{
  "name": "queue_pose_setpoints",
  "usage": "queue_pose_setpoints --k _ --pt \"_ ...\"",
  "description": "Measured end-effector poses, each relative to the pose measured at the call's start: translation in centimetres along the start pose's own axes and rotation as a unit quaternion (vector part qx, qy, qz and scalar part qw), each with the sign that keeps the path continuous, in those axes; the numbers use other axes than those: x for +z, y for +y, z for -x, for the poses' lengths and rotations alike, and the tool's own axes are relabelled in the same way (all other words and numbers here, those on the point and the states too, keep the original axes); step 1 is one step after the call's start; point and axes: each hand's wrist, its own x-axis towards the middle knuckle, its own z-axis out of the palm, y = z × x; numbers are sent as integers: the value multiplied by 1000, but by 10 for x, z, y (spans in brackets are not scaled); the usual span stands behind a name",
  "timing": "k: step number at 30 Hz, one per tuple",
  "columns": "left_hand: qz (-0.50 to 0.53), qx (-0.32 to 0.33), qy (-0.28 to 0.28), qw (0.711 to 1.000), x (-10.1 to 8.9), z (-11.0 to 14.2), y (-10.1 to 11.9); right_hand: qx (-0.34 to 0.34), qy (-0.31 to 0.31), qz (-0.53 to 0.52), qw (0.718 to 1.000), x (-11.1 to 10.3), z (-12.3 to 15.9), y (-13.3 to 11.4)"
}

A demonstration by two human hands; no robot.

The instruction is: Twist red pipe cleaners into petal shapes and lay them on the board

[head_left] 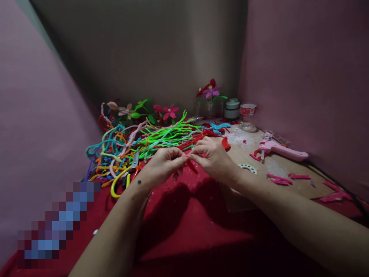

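Note:
Fingertips almost meeting, my left hand (168, 163) and my right hand (210, 156) are both closed in a pinch over the red cloth. Between them is a small piece of red pipe cleaner (192, 167), its lower end showing under my right fingers. The rest of it is hidden by the fingers. Just behind my hands lies a heap of pipe cleaners, with bright green ones (167, 134) on top. Scissors with yellow handles (115, 187) rest left of my left wrist. A red petal-like piece (226, 143) lies beyond my right hand.
A pink glue gun (284, 149) lies on a board (259, 169) at right, near pink pipe cleaner pieces (279, 179) and a white ring with holes (248, 167). Behind stand pipe cleaner flowers (211, 92), a grey-green canister (232, 109) and a tape roll (248, 109).

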Motion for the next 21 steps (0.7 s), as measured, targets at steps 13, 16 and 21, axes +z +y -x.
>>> queue_pose_setpoints --k 13,16,21 --pt "27 25 42 998 0 -4 -4 265 -158 -378 873 -1 -3 10" --pt "13 42 73 996 0 -4 -1 260 -136 -349 890 0 -3 4" --pt "95 -39 77 992 1 -6 -5 210 -93 -214 950 4 0 -3"
